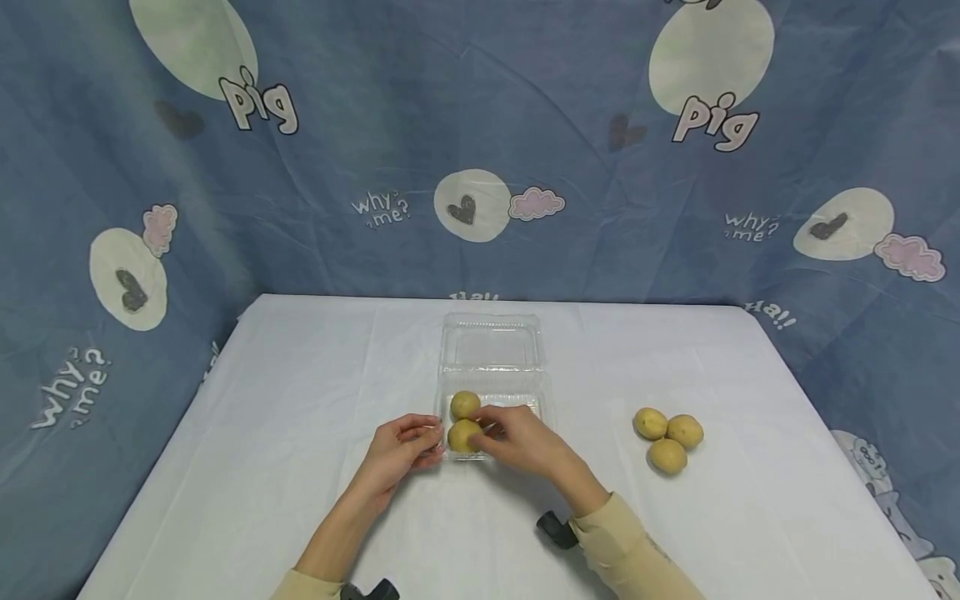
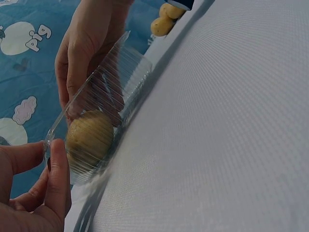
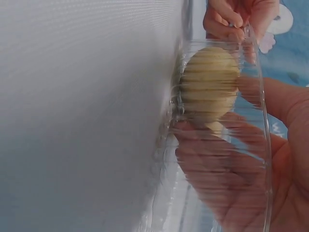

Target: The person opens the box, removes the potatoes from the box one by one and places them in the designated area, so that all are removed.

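A clear plastic clamshell box point(image 1: 495, 382) lies on the white table with its lid folded back. Two potatoes sit along the left side of its base, a rear potato point(image 1: 465, 405) and a front potato point(image 1: 464, 436). My left hand point(image 1: 408, 443) pinches the box's left rim between thumb and fingers, as the left wrist view shows. Inside the base, my right hand point(image 1: 525, 437) holds the front potato, its thumb on the near side and its fingers behind. Through the ribbed wall, the right wrist view shows that potato point(image 3: 211, 82) low in the box.
Three more potatoes point(image 1: 667, 456) lie grouped on the white tabletop point(image 1: 750, 517), to the right of the box. A blue printed cloth point(image 1: 525, 108) hangs behind the table and along its sides. Black wrist cameras point(image 1: 557, 530) sit by the sleeves.
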Available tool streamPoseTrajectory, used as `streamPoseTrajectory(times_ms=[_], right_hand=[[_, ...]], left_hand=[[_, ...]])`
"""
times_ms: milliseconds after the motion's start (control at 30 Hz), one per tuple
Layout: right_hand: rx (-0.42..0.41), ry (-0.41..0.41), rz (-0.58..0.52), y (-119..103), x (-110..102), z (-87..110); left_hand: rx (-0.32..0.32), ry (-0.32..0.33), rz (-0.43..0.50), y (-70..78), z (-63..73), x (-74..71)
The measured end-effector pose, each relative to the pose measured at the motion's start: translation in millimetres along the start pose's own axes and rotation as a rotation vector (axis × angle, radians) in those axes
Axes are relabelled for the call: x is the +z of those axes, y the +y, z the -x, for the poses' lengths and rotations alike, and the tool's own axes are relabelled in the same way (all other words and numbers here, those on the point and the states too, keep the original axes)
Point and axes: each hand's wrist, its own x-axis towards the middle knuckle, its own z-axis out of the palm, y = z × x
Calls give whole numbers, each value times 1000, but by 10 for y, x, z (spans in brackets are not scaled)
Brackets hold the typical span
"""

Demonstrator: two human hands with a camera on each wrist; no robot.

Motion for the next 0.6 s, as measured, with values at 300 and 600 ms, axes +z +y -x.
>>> streamPoseTrajectory(times_ms=[300, 600], right_hand=[[30, -15, -19, -14, 26, -48], [63, -31, -32, -17, 29, -79]], left_hand=[[1, -24, 10, -9, -3, -9], [2, -28, 16, -8, -3, -8]])
